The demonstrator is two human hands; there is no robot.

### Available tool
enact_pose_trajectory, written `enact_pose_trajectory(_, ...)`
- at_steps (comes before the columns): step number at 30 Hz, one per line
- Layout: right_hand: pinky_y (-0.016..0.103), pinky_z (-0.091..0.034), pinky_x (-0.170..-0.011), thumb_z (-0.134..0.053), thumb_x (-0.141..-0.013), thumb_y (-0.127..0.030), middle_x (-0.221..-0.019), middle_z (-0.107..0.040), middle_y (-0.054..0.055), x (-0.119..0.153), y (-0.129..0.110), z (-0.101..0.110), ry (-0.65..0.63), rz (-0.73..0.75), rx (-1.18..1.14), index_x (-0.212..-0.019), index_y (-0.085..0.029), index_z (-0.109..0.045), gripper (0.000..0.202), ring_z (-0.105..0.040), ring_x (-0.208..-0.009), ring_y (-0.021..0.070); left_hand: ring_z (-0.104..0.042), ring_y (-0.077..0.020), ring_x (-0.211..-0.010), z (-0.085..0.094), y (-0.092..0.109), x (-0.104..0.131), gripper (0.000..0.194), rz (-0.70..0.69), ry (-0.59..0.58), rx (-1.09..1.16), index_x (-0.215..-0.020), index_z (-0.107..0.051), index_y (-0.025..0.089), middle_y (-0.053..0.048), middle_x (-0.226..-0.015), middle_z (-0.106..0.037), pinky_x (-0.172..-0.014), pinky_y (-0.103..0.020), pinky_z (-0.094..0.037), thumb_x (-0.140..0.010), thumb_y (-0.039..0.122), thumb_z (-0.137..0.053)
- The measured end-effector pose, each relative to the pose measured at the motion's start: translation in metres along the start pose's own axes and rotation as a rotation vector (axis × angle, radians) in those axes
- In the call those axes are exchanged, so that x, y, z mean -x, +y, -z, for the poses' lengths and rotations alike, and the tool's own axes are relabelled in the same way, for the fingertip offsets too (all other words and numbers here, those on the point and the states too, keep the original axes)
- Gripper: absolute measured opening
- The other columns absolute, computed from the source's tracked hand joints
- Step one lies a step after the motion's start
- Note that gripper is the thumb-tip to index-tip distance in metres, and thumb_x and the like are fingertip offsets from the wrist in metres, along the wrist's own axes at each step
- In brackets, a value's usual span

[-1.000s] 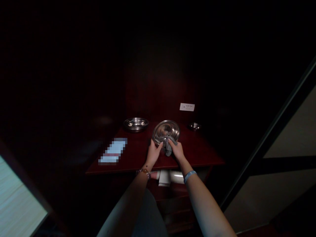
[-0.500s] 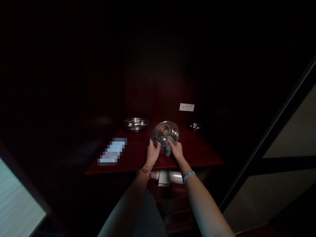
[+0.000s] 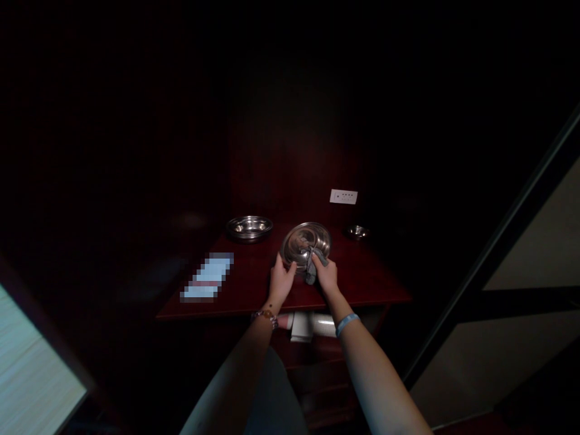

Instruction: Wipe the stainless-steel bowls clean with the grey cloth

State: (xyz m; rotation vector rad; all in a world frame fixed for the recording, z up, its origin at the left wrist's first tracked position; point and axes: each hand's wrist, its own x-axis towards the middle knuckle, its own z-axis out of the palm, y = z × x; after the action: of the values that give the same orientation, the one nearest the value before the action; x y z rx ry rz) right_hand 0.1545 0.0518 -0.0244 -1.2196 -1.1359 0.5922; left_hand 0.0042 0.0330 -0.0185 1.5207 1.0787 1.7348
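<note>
A shiny metal bowl (image 3: 296, 240) is held tilted above the dark red shelf (image 3: 249, 290), its inside facing me. My left hand (image 3: 281, 279) grips its lower left rim, with the thumb on the near side. At the lower right of the bowl, my right hand (image 3: 326, 275) pinches a grey cloth (image 3: 310, 273) against the inside; part of the cloth hangs below the rim. The fingers behind the bowl are hidden.
Wider metal dishes (image 3: 249, 228) sit at the back left, and a small metal bowl (image 3: 357, 232) at the back right, below a white wall socket (image 3: 343, 197). A pixelated pale object (image 3: 208, 278) lies at left. White items (image 3: 302, 327) rest underneath.
The bowl and both hands have shifted very slightly to the right. The cloth has changed its folds a little under my right hand.
</note>
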Motion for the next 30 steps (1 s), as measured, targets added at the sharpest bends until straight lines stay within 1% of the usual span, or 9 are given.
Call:
enact_pose_trajectory(4, 0.026, -0.051, -0.069, -0.068, -0.072, -0.057, -0.086, -0.077, 0.009, -0.001, 0.003, -0.001, -0.029, -0.008, -0.134, -0.090, -0.012, -0.076, 0.049, -0.070, -0.078, 0.0217, -0.069, -0.0216, -0.101, -0.002, -0.002, 0.000, 0.059, -0.007, -0.056, 0.051, -0.137, -0.045, 0.018, -0.011, -0.118, -0.069, -0.091, -0.036, -0.055, -0.083, 0.034, -0.064)
enact_pose_trajectory(8, 0.027, -0.052, -0.070, -0.070, -0.071, -0.057, -0.088, -0.077, 0.010, -0.002, 0.003, -0.001, -0.072, -0.016, -0.188, -0.089, -0.011, -0.075, 0.049, -0.070, -0.080, 0.0220, -0.064, -0.0227, -0.114, -0.005, -0.005, -0.001, 0.056, -0.045, -0.127, 0.030, -0.129, -0.049, 0.016, -0.014, -0.125, -0.066, -0.103, -0.039, -0.046, -0.080, 0.036, -0.068)
enact_pose_trajectory(11, 0.027, -0.051, -0.070, -0.071, -0.069, -0.057, -0.088, -0.077, 0.010, -0.003, 0.002, -0.001, -0.090, -0.030, -0.182, -0.087, -0.011, -0.075, 0.049, -0.070, -0.080, 0.0226, -0.062, -0.0231, -0.117, -0.006, -0.010, -0.002, 0.051, -0.055, -0.143, 0.020, -0.125, -0.052, 0.015, -0.016, -0.125, -0.065, -0.106, -0.040, -0.043, -0.080, 0.034, -0.067)
enact_pose_trajectory(18, 0.029, -0.052, -0.073, -0.071, -0.070, -0.055, -0.087, -0.077, 0.009, -0.002, 0.001, -0.002, -0.089, -0.030, -0.151, -0.087, -0.014, -0.075, 0.045, -0.071, -0.082, 0.0236, -0.062, -0.0240, -0.115, -0.004, -0.012, -0.006, 0.046, -0.023, -0.097, 0.045, -0.124, -0.052, 0.015, -0.015, -0.124, -0.065, -0.107, -0.043, -0.042, -0.081, 0.027, -0.062)
enact_pose_trajectory(20, 0.029, -0.053, -0.073, -0.070, -0.071, -0.055, -0.089, -0.077, 0.008, -0.002, 0.002, -0.003, -0.072, -0.023, -0.147, -0.089, -0.015, -0.075, 0.044, -0.071, -0.084, 0.0237, -0.060, -0.0235, -0.118, -0.004, -0.008, -0.005, 0.053, -0.022, -0.075, 0.091, -0.131, -0.047, 0.016, -0.015, -0.129, -0.061, -0.108, -0.043, -0.041, -0.081, 0.025, -0.062)
enact_pose_trajectory(23, 0.029, -0.053, -0.073, -0.070, -0.071, -0.055, -0.089, -0.077, 0.008, -0.002, 0.002, -0.004, -0.057, -0.016, -0.146, -0.089, -0.014, -0.075, 0.045, -0.071, -0.084, 0.0237, -0.055, -0.0216, -0.125, -0.004, 0.000, -0.004, 0.067, -0.064, -0.016, 0.174, -0.144, -0.033, 0.022, -0.012, -0.141, -0.053, -0.108, -0.040, -0.042, -0.083, 0.026, -0.060)
enact_pose_trajectory(25, 0.029, -0.052, -0.072, -0.070, -0.071, -0.056, -0.087, -0.077, 0.008, -0.001, 0.002, -0.004, -0.060, -0.015, -0.137, -0.087, -0.014, -0.075, 0.045, -0.070, -0.084, 0.0237, -0.057, -0.0207, -0.121, -0.003, 0.005, -0.002, 0.067, -0.073, 0.024, 0.188, -0.146, -0.029, 0.023, -0.012, -0.139, -0.054, -0.104, -0.039, -0.046, -0.086, 0.030, -0.058)
enact_pose_trajectory(27, 0.028, -0.052, -0.072, -0.070, -0.071, -0.056, -0.086, -0.077, 0.008, -0.001, 0.001, -0.004, -0.070, -0.016, -0.127, -0.086, -0.013, -0.074, 0.046, -0.070, -0.083, 0.0234, -0.062, -0.0200, -0.113, -0.001, 0.008, -0.002, 0.059, -0.064, 0.046, 0.167, -0.142, -0.036, 0.020, -0.012, -0.129, -0.060, -0.099, -0.037, -0.049, -0.089, 0.036, -0.056)
enact_pose_trajectory(30, 0.028, -0.052, -0.073, -0.070, -0.071, -0.056, -0.085, -0.077, 0.009, 0.001, -0.002, -0.003, -0.087, -0.014, -0.128, -0.084, -0.013, -0.074, 0.046, -0.070, -0.081, 0.0229, -0.065, -0.0197, -0.105, 0.001, 0.008, -0.002, 0.043, -0.062, 0.030, 0.096, -0.126, -0.051, 0.018, -0.011, -0.116, -0.066, -0.097, -0.035, -0.050, -0.091, 0.043, -0.051)
